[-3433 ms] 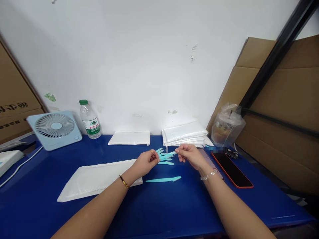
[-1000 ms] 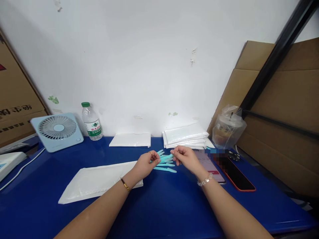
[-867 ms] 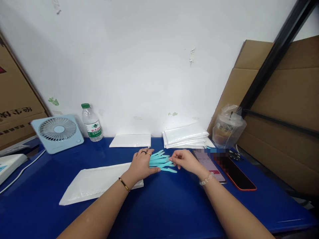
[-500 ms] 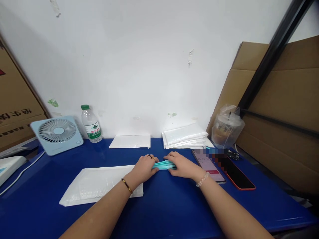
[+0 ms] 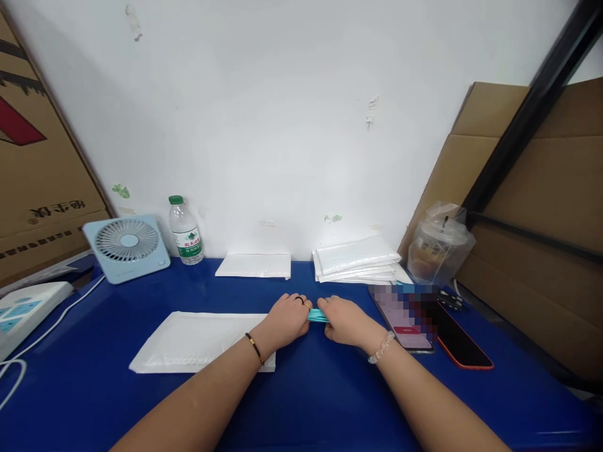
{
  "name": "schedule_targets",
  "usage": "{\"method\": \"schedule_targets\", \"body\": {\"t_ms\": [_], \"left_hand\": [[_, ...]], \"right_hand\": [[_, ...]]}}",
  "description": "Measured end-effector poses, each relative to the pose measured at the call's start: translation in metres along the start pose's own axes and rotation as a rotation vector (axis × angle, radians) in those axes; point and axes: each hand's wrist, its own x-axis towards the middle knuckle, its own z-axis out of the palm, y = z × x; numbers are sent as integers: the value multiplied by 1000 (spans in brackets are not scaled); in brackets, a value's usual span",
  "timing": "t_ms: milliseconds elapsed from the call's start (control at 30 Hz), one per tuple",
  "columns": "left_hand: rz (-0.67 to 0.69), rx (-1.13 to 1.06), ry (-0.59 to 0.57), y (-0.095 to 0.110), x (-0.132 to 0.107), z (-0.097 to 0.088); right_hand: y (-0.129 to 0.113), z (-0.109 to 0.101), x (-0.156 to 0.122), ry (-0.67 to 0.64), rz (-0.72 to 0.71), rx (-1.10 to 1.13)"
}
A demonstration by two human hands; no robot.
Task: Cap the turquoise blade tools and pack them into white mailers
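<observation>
Both my hands rest on the blue table (image 5: 330, 402), closed round a gathered bundle of several light-blue plastic sticks (image 5: 317, 315). My left hand (image 5: 286, 322) covers the bundle's left end, with rings on two fingers and a dark bracelet at the wrist. My right hand (image 5: 346, 321) covers the right end and wears a bead bracelet. Only a short piece of the bundle shows between the hands. A white padded mailer (image 5: 200, 339) lies flat just left of my left wrist.
Against the wall stand a small blue fan (image 5: 128, 247), a water bottle (image 5: 185, 230), a single white mailer (image 5: 254, 265) and a stack of white mailers (image 5: 357, 259). To the right lie two phones (image 5: 447, 342) and a bagged drink cup (image 5: 439, 243). Cardboard flanks both sides.
The sticks lay spread loosely between my fingers; one more lay apart on the table. Now both hands have lowered and pressed them together into one bundle on the table. The camera has shifted left.
</observation>
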Motion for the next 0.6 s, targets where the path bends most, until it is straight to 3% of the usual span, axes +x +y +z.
{"method": "schedule_targets", "body": {"t_ms": [167,300,400,500,600], "left_hand": [[-20,-45,-27,1,1,-12],[-69,-247,-34,-22,-21,-47],[-115,-311,-286,-47,-53,-68],[-240,-282,-423,-60,-80,-68],[-319,-287,-398,-60,-92,-58]], "right_hand": [[-4,2,2,0,25,-2],[3,-4,-2,-57,95,26],[15,-12,-8,-102,124,129],[25,-18,-15,-118,151,268],[27,-21,-18,-63,164,318]]}}
